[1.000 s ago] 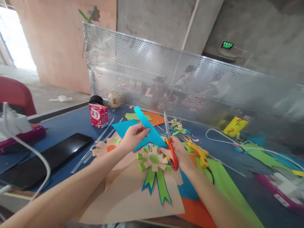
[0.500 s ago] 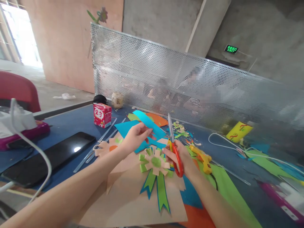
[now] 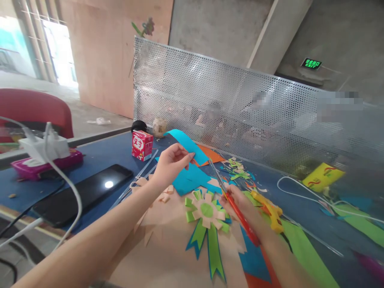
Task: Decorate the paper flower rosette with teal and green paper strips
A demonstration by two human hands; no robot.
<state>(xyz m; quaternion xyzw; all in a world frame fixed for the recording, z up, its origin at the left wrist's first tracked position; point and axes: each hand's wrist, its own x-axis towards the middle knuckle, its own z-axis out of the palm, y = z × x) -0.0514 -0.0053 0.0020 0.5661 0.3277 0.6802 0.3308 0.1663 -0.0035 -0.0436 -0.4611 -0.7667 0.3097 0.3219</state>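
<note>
Blue strip (image 3: 193, 145) arcs up over the far middle of the surface (image 3: 102, 148), probably lifted so its edges clear the paper beneath. Peach sheet (image 3: 180, 260) spreads out nearest the person, perhaps as a work mat. Of the hands, the left (image 3: 172, 162) pinches the strip by its near edge, seemingly to steady it; the right (image 3: 241, 202) grips red-handled scissors (image 3: 235, 206), blades aimed at the strip's right end, though whether they touch it I cannot tell. Yellow glue gun (image 3: 270, 212) lies beside the right hand, likely for easy reach. Rosette (image 3: 207, 210) rests on the sheet between the forearms, apparently kept in sight.
</note>
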